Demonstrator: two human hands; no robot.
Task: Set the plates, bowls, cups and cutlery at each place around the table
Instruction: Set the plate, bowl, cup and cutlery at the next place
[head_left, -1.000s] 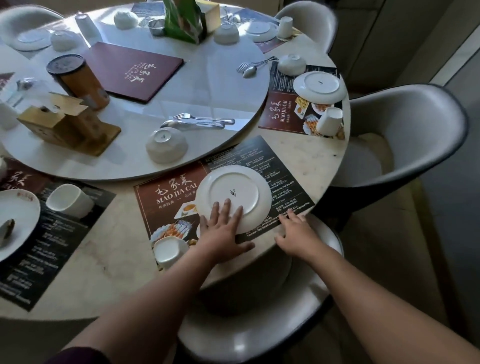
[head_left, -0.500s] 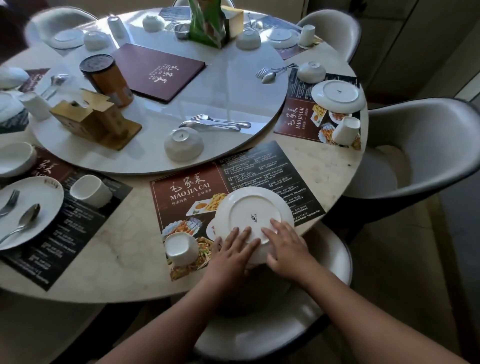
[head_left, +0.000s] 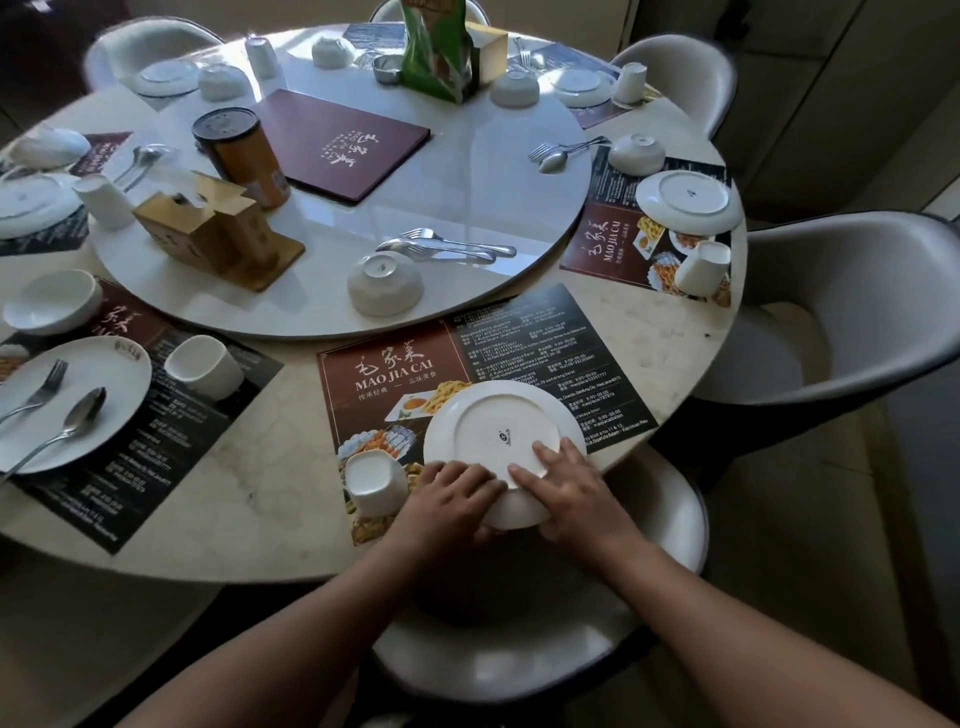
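the upturned plate (head_left: 483, 410) at 6 o'clock has slid from mid-placemat to the edge of the table (head_left: 270, 499), and its near rim now overhangs. the left hand (head_left: 451, 501) curls round that rim. the right hand (head_left: 569, 486) has joined it, fingers flat on the base. a flip looks ready. the placemat (head_left: 395, 364) reads "mao jia cai"; the plate's stamp (head_left: 503, 435) is illegible.

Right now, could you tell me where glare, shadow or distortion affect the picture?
Head view: sunlight glares off the turntable; the near chair lies in shadow; the wide lens bows the table rim; the plate under left hand and right hand is sharp.
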